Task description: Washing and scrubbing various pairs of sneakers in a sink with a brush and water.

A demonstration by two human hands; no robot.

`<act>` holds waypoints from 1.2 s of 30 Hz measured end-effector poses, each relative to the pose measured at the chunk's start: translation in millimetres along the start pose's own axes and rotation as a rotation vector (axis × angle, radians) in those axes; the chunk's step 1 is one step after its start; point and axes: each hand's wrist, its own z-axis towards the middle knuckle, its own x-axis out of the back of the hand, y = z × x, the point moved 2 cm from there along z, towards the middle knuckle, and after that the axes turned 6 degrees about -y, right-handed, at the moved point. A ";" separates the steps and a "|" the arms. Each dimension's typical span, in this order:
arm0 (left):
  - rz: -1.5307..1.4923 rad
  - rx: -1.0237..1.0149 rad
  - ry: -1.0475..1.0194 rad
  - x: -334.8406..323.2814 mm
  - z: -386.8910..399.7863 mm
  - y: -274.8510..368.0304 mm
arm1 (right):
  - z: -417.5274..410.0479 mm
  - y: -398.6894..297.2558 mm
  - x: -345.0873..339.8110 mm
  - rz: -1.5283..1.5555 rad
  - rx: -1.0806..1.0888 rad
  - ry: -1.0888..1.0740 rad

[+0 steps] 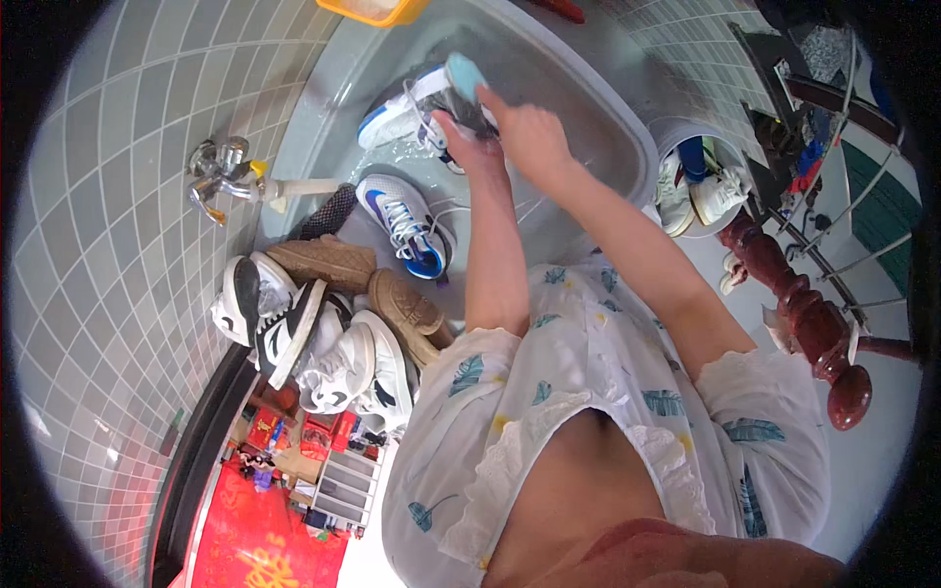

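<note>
My left hand (474, 143) grips a wet white sneaker with blue and purple trim (390, 121), tilted over a grey tub (625, 110). Above the shoe's opening end, my right hand (535, 136) has its index finger laid along a light-blue oval tool (464, 77), possibly a brush. Its other fingers are curled, and the tool's underside is hidden. A matching white-and-blue sneaker (404, 220) lies in the tub to the left of my forearm, its laces loose. Shallow water shows around the held shoe.
A chrome tap (220, 180) with a pale pipe projects from the tiled wall (132, 184). Brown shoes (323, 264) and several black-and-white sneakers (294, 331) are piled at left. A bucket (665, 132) holds white shoes at right, near a dark-red wooden post (798, 309). An orange-yellow basin (375, 11) sits at top.
</note>
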 end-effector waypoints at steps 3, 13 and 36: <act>-0.030 0.045 0.003 -4.3 -5.4 -1.6 | -19.4 -0.9 -13.5 0.036 -0.054 -0.057; 0.113 0.016 0.153 0.8 -9.0 13.4 | -21.8 10.4 -29.0 0.118 -0.023 -0.071; 0.231 -0.045 0.151 -17.2 -30.7 22.7 | -58.0 16.6 -18.2 0.052 0.345 0.382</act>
